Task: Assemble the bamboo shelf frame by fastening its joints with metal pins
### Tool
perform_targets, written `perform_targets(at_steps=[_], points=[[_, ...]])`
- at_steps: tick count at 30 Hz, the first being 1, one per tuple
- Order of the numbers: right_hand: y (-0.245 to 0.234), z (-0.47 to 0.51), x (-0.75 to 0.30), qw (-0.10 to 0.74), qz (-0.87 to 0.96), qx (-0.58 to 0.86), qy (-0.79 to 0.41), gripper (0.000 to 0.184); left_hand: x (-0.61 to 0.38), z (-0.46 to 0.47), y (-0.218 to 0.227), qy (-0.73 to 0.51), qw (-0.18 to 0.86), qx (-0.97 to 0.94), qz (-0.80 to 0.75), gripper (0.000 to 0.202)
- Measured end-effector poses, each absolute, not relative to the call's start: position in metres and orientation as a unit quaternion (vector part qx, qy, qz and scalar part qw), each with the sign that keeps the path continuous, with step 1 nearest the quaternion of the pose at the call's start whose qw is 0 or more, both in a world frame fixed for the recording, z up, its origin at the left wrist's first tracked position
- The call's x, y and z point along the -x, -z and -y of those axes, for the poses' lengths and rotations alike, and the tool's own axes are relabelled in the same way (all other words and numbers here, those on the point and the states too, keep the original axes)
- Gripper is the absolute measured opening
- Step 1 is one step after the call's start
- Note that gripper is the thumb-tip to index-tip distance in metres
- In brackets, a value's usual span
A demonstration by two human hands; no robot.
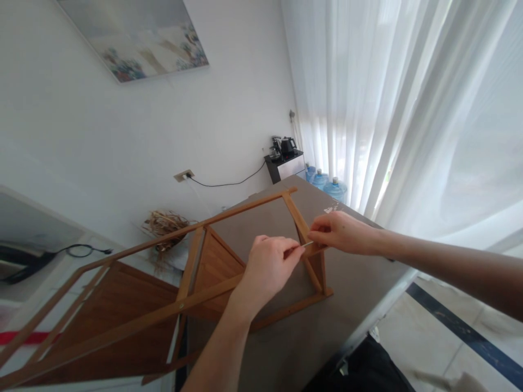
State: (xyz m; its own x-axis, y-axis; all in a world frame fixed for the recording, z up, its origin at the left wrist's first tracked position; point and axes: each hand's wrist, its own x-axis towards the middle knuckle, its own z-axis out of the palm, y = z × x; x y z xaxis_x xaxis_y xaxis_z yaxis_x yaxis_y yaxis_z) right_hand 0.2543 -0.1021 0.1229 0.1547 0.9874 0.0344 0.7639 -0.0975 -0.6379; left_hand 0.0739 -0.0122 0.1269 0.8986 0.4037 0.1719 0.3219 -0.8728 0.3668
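Note:
A wooden shelf frame [245,207] lies on its side across a grey tabletop [351,277], with wood panels between its rails. Over the frame's far end, a thin, light-coloured rod [307,244] spans the small gap between my hands. My left hand [269,267] pinches its near end between thumb and fingers. Coming in from the right, my right hand [339,232] is closed in a pinch at the other end, beside the wooden end rail [297,215]. The rod's tips are hidden by my fingers, and its exact kind is too small to tell.
Small whitish bits [333,207] lie on the table beyond my right hand. Past the table stand a black-topped cabinet [286,166] with a kettle [288,145] and blue water bottles [335,189]. A cord [231,185] runs along the wall; dried plants [167,228] stand at left.

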Motion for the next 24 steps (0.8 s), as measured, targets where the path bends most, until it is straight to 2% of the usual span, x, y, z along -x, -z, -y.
perform_targets(at_steps=[4,9,12,17,20,24], points=[[-0.120,0.111,-0.257,0.292,0.625,0.693,-0.209,0.027,-0.078,-0.007,-0.136,-0.091,0.162,-0.970,-0.156,0.032],[-0.124,0.123,-0.258,0.272,0.657,0.686,-0.153,0.021,-0.097,-0.018,-0.141,-0.068,0.159,-0.975,-0.140,0.031],[-0.124,0.123,-0.263,0.228,0.730,0.642,-0.062,0.025,-0.108,-0.023,-0.136,-0.071,0.190,-0.970,-0.136,0.031],[-0.132,0.117,-0.272,0.117,0.835,0.537,0.042,0.020,-0.123,-0.023,-0.131,-0.066,0.216,-0.962,-0.154,0.029],[-0.142,0.113,-0.271,0.090,0.854,0.508,0.072,0.019,-0.125,-0.020,-0.131,-0.082,0.203,-0.961,-0.169,0.036],[-0.151,0.111,-0.264,0.063,0.832,0.547,0.061,0.021,-0.116,-0.012,-0.131,-0.122,0.178,-0.957,-0.193,0.037]])
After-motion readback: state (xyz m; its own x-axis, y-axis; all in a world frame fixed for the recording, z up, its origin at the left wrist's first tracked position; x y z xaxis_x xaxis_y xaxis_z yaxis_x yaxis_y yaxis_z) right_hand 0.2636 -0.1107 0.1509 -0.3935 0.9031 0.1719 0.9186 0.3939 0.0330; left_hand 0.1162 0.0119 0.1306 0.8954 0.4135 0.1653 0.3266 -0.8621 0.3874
